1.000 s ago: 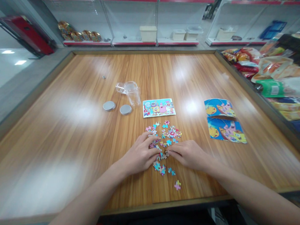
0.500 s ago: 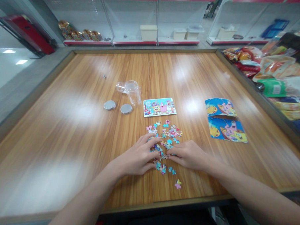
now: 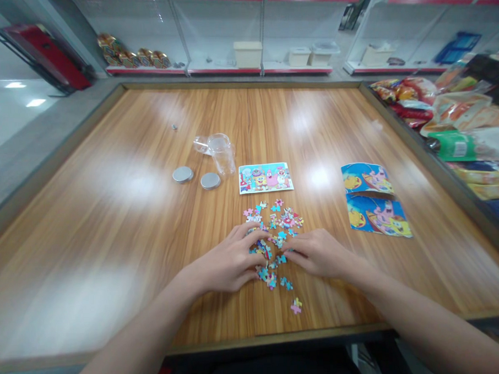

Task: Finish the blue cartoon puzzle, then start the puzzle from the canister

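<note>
Grip slack at the left hand (image 3: 235,258), with fingers spread and arched over the left side of the puzzle pieces (image 3: 279,239), thumb apart from forefinger, no piece visibly held. At the right hand (image 3: 317,252), fingertips close together beside the pieces; cannot tell how tight, or whether pinching one. Pieces loose, strewn between and beyond both hands, probably for easy reach from either side. Just beyond, a picture card (image 3: 266,178), flat and face up, likely so placed for looking across at it. Farther left, silver lids (image 3: 183,174) and clear plastic containers (image 3: 222,158), apparently there to leave room around the hands. Well apart to the right, a blue printed card (image 3: 377,219), creased or split across. Underneath, a glossy wood-grained table (image 3: 106,232), patched with reflected light. Behind, white shelves (image 3: 216,39) with red edges and cream bins (image 3: 247,55); at right, packaged goods (image 3: 422,88), heaped beside the table.
</note>
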`<state>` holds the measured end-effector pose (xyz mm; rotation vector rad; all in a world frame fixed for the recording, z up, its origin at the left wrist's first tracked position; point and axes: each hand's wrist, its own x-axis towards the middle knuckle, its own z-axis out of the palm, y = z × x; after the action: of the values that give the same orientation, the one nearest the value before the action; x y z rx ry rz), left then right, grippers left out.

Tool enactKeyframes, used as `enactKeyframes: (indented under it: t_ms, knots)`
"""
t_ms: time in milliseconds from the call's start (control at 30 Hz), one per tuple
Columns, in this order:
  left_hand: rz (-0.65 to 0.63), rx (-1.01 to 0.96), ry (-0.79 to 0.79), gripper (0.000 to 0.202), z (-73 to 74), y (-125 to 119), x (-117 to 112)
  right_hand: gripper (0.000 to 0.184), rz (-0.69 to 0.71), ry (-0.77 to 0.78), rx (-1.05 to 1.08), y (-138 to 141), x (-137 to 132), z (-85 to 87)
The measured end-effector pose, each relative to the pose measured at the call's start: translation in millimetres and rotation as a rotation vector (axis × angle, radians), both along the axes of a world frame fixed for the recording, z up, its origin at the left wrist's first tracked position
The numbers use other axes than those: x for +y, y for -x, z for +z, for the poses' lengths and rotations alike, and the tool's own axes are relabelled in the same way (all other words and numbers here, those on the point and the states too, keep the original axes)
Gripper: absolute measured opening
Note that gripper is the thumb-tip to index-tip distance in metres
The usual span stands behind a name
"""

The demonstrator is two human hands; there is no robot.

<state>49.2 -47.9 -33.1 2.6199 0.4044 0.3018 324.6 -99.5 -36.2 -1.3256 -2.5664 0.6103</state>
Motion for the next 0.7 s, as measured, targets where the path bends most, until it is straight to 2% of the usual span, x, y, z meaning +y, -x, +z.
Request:
enactKeyframes:
  t_ms: [167,300,400,567,700]
  knots:
    - [-0.004,-0.021,0.002,0.017,-0.2,0,2,0.019,-0.181,0.012,-0.035,-36,10,17.0]
    - [-0.008,-0.025,-0.003,0.014,-5.5,0,3,0.015,-0.165,0.112,-0.149,-53,12,27.6]
    - [-0.006,-0.006,-0.001,0.012,-9.4,1,4,0.015,-0.119,0.175,-0.183,-51,10,27.5]
    - [0.002,-0.027,0.022,0.008,-11.9,1,4,0.020,-0.032,0.225,-0.170,-32,5,23.9]
    - [0.002,-0.038,0.032,0.009,-13.3,1,4,0.011,0.013,0.228,-0.157,-21,2,22.2]
